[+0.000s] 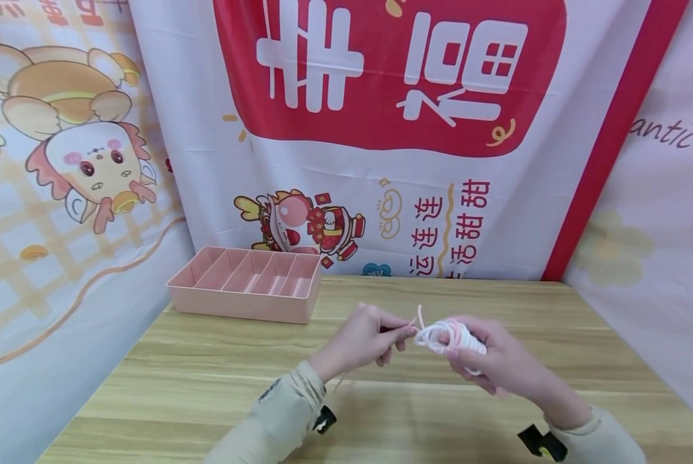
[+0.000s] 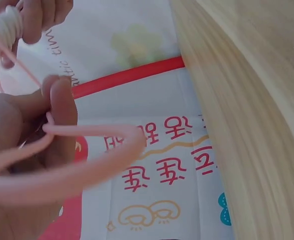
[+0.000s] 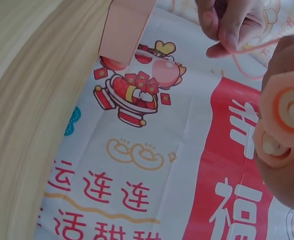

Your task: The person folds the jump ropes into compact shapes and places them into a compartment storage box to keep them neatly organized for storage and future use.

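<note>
My right hand [image 1: 499, 357] grips a bundled skipping rope [image 1: 439, 335], white and ribbed with pink strands. In the right wrist view two round pink handle ends [image 3: 293, 109] with orange rings stick out of that hand. To its left, my left hand [image 1: 363, 338] pinches the pink cord [image 2: 91, 182] between thumb and fingers. The left wrist view shows this cord bent in a loose loop close to the camera, with a strand running up to the white ribbed part [image 2: 7, 27] in the right hand. Both hands are above the table; the palm side of the right hand is partly hidden.
A pink box [image 1: 242, 306] with several compartments stands at the back left of the wooden table [image 1: 410, 419]. Printed cloth [image 1: 346, 167] hangs behind the table and along both sides. Black straps are at both wrists.
</note>
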{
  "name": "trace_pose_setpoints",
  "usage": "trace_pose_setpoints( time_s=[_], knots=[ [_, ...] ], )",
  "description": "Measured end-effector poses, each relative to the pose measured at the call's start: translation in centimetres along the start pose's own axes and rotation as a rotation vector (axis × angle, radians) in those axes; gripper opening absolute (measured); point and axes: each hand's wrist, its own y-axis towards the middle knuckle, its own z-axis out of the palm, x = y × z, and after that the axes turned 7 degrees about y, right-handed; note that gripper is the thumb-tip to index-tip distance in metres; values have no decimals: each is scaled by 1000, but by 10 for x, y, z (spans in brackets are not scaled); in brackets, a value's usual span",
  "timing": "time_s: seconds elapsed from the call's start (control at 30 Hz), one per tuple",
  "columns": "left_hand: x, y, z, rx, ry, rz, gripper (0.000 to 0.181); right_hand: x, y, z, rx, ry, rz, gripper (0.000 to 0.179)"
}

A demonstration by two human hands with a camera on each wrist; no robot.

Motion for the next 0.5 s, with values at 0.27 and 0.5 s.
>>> trace_pose_setpoints(
  time_s=[0.27,0.5],
  knots=[
    [5,-2,-13,111,-39,-24,13,-6,-2,-2,121,-139,-78,26],
    [9,-1,-21,153,-27,-19,15,-5,-2,-2,136,-165,-89,27]
  ],
)
